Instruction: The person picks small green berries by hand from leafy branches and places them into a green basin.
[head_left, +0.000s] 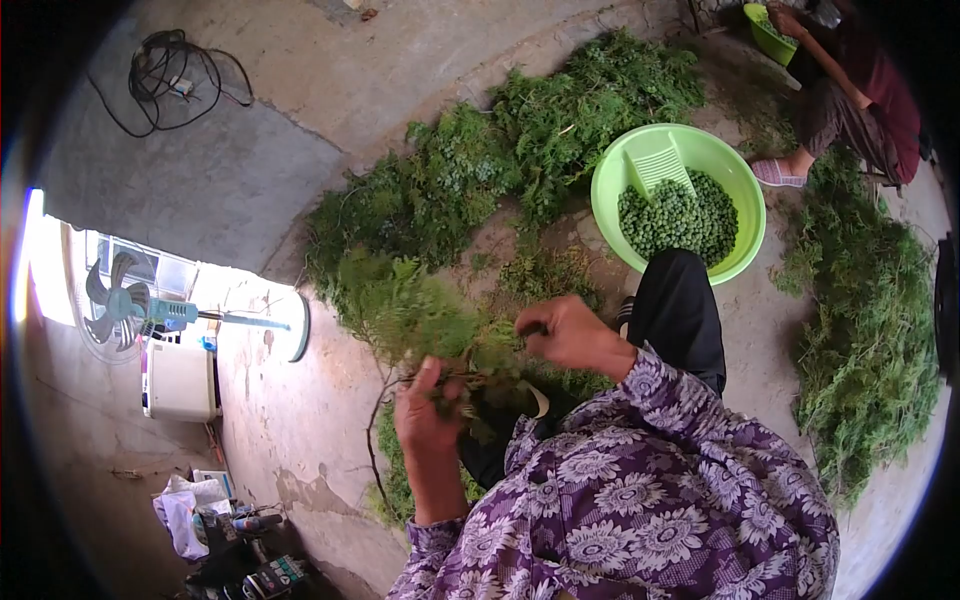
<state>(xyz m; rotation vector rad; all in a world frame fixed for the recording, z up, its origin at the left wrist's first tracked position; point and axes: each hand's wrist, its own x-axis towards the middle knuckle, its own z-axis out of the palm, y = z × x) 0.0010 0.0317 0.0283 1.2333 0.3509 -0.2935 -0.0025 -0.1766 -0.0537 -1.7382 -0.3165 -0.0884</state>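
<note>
Across the bare concrete floor (pixel 265 50), cut greenery (pixel 430 190) lies in a long heap beyond the hands, with open ground between it and the fan (pixel 298 328) at the left, and another pile (pixel 865 350) along the right edge. The left hand (pixel 428 420) grips a blurred leafy sprig (pixel 405 310) in front of the body, while the right hand (pixel 575 335) is curled just beside it, whether closed on anything I can't tell. Past the right knee (pixel 677 285), a green basin (pixel 753 200) holds round green berries (pixel 685 220).
</note>
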